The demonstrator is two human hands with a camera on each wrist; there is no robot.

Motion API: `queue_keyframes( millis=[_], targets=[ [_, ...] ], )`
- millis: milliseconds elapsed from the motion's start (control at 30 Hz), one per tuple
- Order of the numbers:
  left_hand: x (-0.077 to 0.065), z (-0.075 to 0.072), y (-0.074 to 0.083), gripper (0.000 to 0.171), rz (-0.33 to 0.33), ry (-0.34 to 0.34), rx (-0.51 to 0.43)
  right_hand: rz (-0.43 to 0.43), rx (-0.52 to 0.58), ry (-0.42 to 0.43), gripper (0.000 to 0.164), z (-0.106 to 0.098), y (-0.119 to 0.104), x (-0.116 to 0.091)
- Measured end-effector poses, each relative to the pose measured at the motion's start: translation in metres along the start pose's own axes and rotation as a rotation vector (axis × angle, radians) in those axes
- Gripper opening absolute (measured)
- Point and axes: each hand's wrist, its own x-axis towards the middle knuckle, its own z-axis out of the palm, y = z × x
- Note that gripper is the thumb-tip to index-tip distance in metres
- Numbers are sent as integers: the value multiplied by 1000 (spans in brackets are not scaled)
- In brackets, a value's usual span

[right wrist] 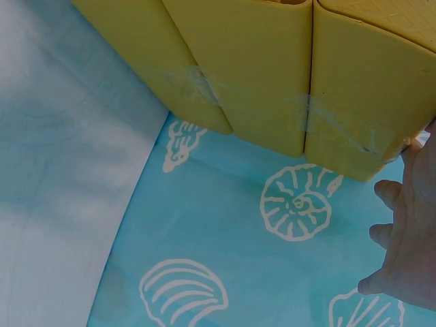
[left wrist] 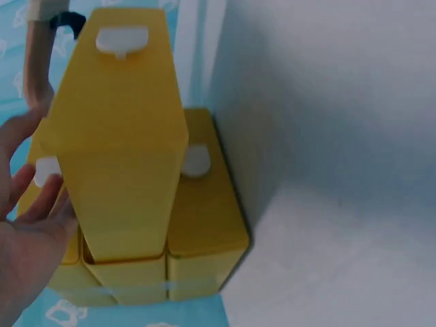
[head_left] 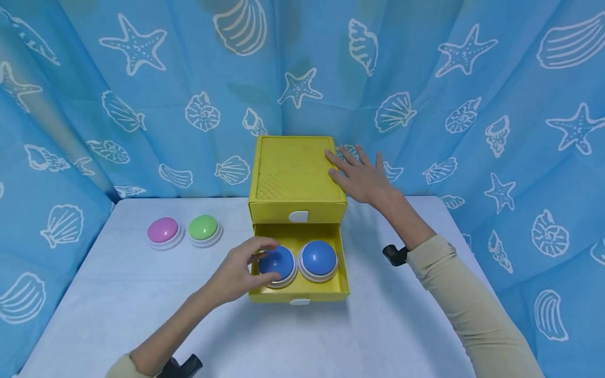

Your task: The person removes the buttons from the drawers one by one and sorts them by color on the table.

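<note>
A yellow drawer cabinet (head_left: 298, 168) stands on the table, its middle drawer (head_left: 300, 297) pulled out. Two blue domed push buttons with white bases sit side by side in that drawer. My left hand (head_left: 238, 270) curves its thumb and fingers round the left blue button (head_left: 279, 263), partly covering it; the right blue button (head_left: 319, 258) is untouched. In the left wrist view the left hand (left wrist: 34, 238) shows beside the drawer, whose walls hide the buttons. With fingers spread, my right hand (head_left: 364, 178) rests on the cabinet's top right edge; its fingers (right wrist: 387, 194) show beside the cabinet.
On the table (head_left: 165, 310) left of the cabinet lie a pink domed button (head_left: 163, 230) and a green one (head_left: 203, 228). The cabinet's lower drawer has a white handle (left wrist: 196, 161). A blue shell-patterned curtain (head_left: 298, 47) hangs behind and along both sides.
</note>
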Motion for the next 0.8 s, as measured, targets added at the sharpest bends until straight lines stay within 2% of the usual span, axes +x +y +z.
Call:
queue_keyframes(
  millis=[100,233,400,800],
  targets=[
    [6,-5,-1,64,-18,-64,89,-3,-2,-2,58,0,0,0],
    [14,-7,3,72,-82,-131,197,1,-11,5,58,0,-1,0],
    [23,-8,9,77,-147,-205,274,9,-6,5,58,0,-1,-1],
    [32,-3,17,82,-228,-398,480,7,-8,5,58,1,-1,1]
  ],
)
